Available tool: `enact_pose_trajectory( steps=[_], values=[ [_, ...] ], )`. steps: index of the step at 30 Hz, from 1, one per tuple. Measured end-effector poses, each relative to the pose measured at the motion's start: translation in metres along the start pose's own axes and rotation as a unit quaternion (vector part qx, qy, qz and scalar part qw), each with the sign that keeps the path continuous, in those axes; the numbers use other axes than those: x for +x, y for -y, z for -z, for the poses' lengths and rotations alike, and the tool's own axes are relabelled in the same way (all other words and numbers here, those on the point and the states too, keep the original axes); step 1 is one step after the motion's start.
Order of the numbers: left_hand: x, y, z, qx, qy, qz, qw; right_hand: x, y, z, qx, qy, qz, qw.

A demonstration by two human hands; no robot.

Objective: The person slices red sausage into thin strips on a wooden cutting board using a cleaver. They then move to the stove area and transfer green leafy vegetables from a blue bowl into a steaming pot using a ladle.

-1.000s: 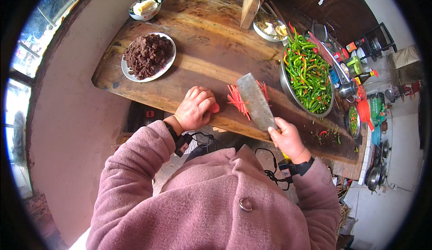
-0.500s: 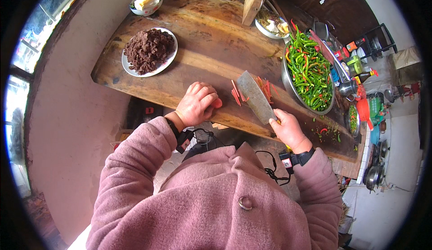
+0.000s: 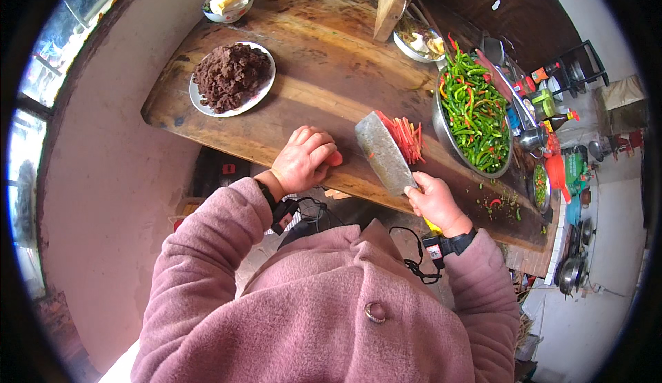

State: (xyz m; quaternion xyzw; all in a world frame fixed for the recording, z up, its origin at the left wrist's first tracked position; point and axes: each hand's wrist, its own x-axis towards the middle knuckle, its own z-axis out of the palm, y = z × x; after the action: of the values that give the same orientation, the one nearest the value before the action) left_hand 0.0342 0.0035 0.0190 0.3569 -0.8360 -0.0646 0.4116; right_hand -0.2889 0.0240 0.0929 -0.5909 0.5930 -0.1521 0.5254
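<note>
My right hand [image 3: 438, 203] grips the handle of a broad grey cleaver [image 3: 381, 154], its blade tilted against the wooden table. Along the blade's right side lies a heap of thin red strips [image 3: 408, 139]; one small red bit clings to the blade's face. At the table's near edge my left hand [image 3: 304, 159] is closed, with the rounded end of a red piece [image 3: 336, 159] showing beside the fingers. Most of that piece is hidden, so its kind cannot be made out.
A plate of dark brown crumbly food [image 3: 233, 79] stands at the left of the wooden table [image 3: 324, 52]. Behind it is a small bowl [image 3: 228, 4]. To the right sits a large metal basin of green and red chillies [image 3: 474, 110], below a wooden post [image 3: 398, 3].
The cleaver has shifted slightly left and toward me. Red strips that lay on both sides of the blade now sit gathered on its right. My left hand stays put.
</note>
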Motion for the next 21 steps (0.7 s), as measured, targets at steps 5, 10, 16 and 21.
enact_pose_trajectory(
  steps=[5, 10, 16, 21],
  values=[
    [-0.001, 0.001, 0.000, -0.004, 0.010, -0.002, 1.000, -0.005, -0.004, 0.016, 0.033, -0.042, -0.002, 0.999],
    [0.004, -0.004, -0.005, 0.007, 0.032, -0.006, 0.999, -0.011, -0.003, 0.017, 0.102, -0.060, -0.005, 0.993],
    [0.022, -0.036, -0.043, 0.002, 0.093, 0.016, 0.996, -0.014, -0.004, 0.012, 0.144, -0.047, -0.003, 0.988],
    [0.034, -0.040, -0.059, 0.023, 0.121, -0.009, 0.992, -0.020, -0.009, 0.013, 0.139, -0.048, 0.002, 0.989]
  ],
)
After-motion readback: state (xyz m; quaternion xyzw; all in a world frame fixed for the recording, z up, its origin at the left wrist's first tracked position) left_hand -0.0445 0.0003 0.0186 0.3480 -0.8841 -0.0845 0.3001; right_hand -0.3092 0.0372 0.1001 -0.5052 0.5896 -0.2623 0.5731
